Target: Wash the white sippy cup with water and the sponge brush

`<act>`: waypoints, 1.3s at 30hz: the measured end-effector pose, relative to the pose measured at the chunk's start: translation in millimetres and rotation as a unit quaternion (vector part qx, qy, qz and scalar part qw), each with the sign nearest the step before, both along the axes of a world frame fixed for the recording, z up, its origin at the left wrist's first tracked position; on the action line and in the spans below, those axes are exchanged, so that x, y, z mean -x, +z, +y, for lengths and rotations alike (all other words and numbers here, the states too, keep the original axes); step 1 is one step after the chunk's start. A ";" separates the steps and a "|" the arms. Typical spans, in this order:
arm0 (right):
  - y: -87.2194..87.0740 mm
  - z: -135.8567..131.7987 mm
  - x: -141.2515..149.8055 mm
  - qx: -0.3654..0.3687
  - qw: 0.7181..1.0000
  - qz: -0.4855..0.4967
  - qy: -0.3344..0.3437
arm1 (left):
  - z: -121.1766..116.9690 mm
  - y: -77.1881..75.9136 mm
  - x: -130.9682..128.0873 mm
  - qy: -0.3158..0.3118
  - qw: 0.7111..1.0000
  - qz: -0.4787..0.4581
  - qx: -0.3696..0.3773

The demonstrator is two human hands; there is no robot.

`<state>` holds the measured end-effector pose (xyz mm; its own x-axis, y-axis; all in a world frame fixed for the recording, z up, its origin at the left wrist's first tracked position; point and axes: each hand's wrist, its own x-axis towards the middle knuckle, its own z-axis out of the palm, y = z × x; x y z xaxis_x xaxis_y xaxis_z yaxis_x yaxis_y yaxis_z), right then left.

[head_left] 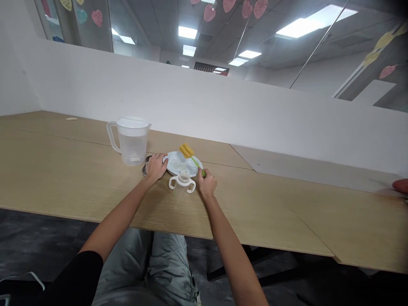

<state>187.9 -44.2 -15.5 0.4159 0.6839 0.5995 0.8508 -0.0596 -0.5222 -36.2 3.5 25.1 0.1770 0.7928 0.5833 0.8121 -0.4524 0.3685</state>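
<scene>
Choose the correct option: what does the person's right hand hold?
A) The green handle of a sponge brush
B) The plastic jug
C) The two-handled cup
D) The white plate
A. The right hand closes on the green handle of the sponge brush, whose yellow sponge lies at the far edge of the plate.

The white plate (180, 163) looks smooth and glossy, while the yellow sponge (186, 149) at its far edge is matt and rough, on a shiny green plastic stem (196, 163). Near the plate, the cup (182, 185) and jug (132, 146) are smooth translucent plastic; beneath it, the table (79, 170) shows matt wood grain.
</scene>
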 end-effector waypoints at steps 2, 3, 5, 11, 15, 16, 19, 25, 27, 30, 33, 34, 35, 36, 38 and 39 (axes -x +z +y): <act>0.6 -0.8 0.0 0.003 1.000 -0.001 0.002 | 0.8 -1.3 -4.4 -0.043 0.999 0.008 0.002; 1.0 -1.2 0.2 0.004 1.000 -0.001 0.003 | 2.0 -2.5 -7.0 -0.058 0.998 0.015 0.006; 1.9 -1.8 0.6 0.007 1.000 -0.001 0.004 | 5.4 -5.1 -12.4 -0.070 0.997 0.028 0.021; 3.1 -0.8 2.1 0.015 1.000 -0.002 -0.001 | 16.7 -7.8 -22.1 -0.039 0.994 0.055 0.087; 3.1 1.2 2.9 0.021 1.000 -0.007 -0.008 | 24.0 -2.2 -19.7 -0.056 0.986 0.117 0.102; 3.2 1.5 3.2 0.022 1.000 -0.008 -0.009 | 25.9 -0.5 -19.0 -0.064 0.983 0.130 0.116; 3.9 1.6 3.9 0.029 0.999 -0.008 -0.013 | 30.1 3.1 -18.7 -0.081 0.975 0.136 0.155; 4.2 0.9 4.8 0.037 0.999 -0.010 -0.010 | 25.8 0.9 -22.3 -0.076 0.986 0.061 0.133; 4.1 1.1 4.9 0.034 0.999 -0.011 -0.009 | 23.5 -1.5 -22.1 -0.070 0.992 0.003 0.106; 3.9 1.2 5.0 0.028 1.000 -0.010 -0.004 | 22.0 -4.8 -19.6 -0.085 0.990 -0.101 0.047; 3.3 1.0 4.6 0.008 1.000 -0.007 0.002 | 20.5 -6.3 -16.5 -0.109 0.969 -0.219 -0.024; 2.7 0.9 4.3 -0.004 1.000 -0.006 0.010 | 19.5 -6.4 -15.7 -0.101 0.961 -0.252 -0.055; 2.0 0.8 3.8 -0.018 1.000 -0.005 0.022 | 18.1 -6.4 -15.1 -0.086 0.953 -0.275 -0.087; 1.1 0.8 3.2 -0.033 0.999 -0.006 0.039 | 16.5 -6.3 -14.6 -0.069 0.948 -0.288 -0.121; -1.1 0.9 1.7 -0.065 0.995 -0.010 0.079 | 13.0 -6.5 -13.9 -0.041 0.939 -0.289 -0.181; -2.3 0.9 1.0 -0.082 0.992 -0.013 0.096 | 11.4 -6.8 -13.6 -0.037 0.937 -0.283 -0.202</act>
<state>186.9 -43.3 -17.8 0.2696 0.6408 0.7188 0.8517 0.1896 -0.4885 -22.6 14.9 18.3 -0.2052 0.4849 0.8501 0.5003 -0.6946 0.5170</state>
